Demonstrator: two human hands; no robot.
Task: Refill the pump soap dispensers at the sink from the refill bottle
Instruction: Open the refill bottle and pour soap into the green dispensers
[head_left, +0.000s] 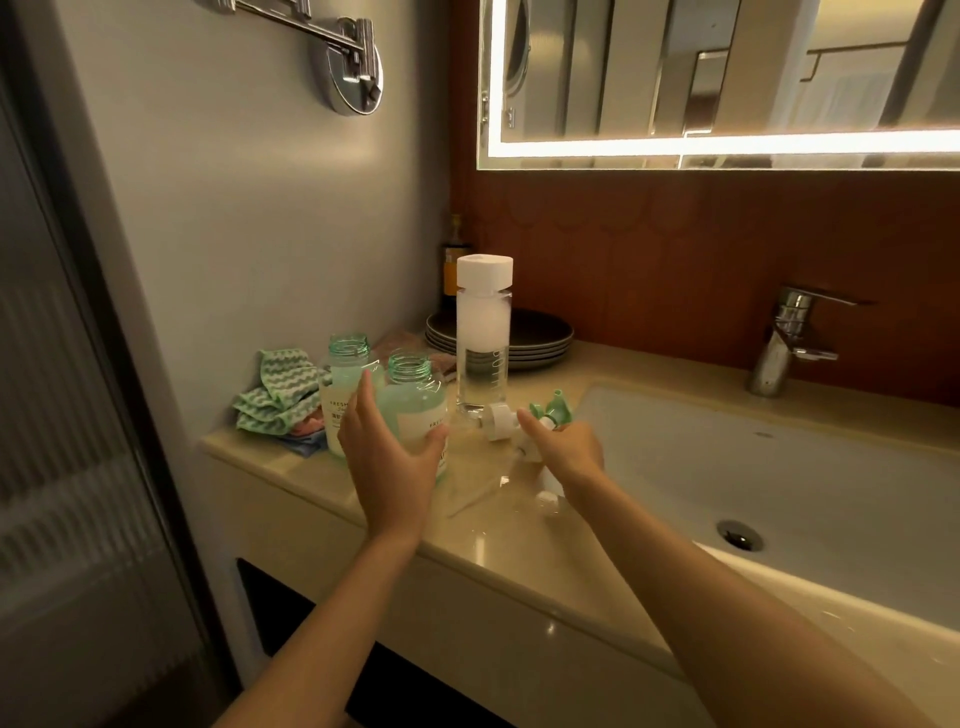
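The left hand (387, 457) is wrapped around the nearer of two green dispenser bottles (415, 410), fingers curled round its front and thumb up along the side — a real grip, with the bottle standing upright on the counter (322, 483) to the left of the sink (779, 467). Its neck is open, pump off. The second dispenser bottle (345, 379) stands just behind and further from the sink, touching or nearly touching the first, also uncapped. The right hand (566, 449) reaches down at the sink's left rim, fingers closed over a white and green pump head (548, 415); another white pump cap (501, 422) lies on its side just beside the fingertips, and whether the hand touches that one I cannot tell. A tall clear refill bottle (483, 338) with a white square cap stands upright behind the pump parts, a little back from the sink's corner, its lower part looking clear. Behind it sits a stack of dark plates (540, 338). Further from the sink than the dispensers, a crumpled green-and-white cloth (280, 395) lies against the wall. The chrome tap (789, 338) stands at the sink's back edge.
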